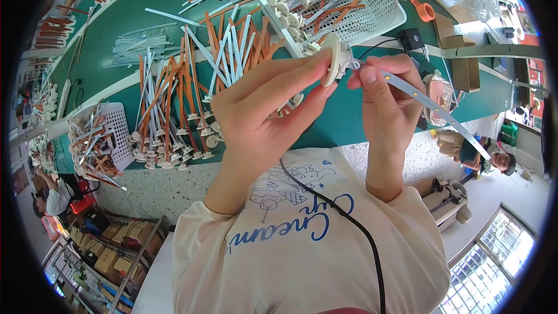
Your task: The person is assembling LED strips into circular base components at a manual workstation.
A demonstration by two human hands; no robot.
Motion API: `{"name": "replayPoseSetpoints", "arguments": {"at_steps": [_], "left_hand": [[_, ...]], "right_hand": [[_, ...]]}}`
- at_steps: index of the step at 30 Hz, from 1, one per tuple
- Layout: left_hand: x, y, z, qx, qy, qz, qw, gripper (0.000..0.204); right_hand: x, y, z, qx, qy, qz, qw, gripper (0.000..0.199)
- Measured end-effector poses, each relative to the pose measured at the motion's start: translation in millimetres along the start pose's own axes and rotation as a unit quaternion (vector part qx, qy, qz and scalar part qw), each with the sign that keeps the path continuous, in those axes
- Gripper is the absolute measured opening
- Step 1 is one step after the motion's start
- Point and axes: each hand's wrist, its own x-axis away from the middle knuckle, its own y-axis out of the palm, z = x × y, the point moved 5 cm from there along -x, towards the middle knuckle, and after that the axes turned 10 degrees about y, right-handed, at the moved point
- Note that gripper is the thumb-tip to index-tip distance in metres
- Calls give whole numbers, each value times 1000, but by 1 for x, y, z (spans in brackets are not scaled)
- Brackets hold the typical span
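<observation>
My left hand (273, 99) is closed on the rim of a round cream-coloured plastic cap (335, 61), pinched between thumb and fingers. Short clear wires (353, 64) run from the cap to a white LED strip (433, 104), which my right hand (389, 90) pinches near its wired end. The strip's free end slants down to the right. Both hands are raised above the green table (325, 134), close together. Below and left of them lie many strips with white and orange-brown faces, several with similar cream caps (165, 151) at their ends.
A white perforated basket (378, 14) at the back holds caps and strips. Clear thin strips (139, 46) lie back left. Another filled basket (119, 134) stands at the left edge. An orange tape dispenser (422, 9), a black box (411, 39) and cardboard boxes (462, 70) are at the right.
</observation>
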Motion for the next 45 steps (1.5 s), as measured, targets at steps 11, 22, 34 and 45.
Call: {"name": "replayPoseSetpoints", "arguments": {"at_steps": [11,22,34,45], "left_hand": [[12,9,-25,9,-57,-41,997,33],[126,-97,-130,-164,-333,-16,928,34],[193,-72,-130,-293,-410,-197,841,29],[190,-127,-176,-476,-287,-188,809,26]], "right_hand": [[-11,-7,22,28,17,9,999,7],[-153,-122,157,276,296,-5,915,20],[-146,-110,174,439,195,3,877,56],[-52,-104,131,289,176,32,940,31]]}}
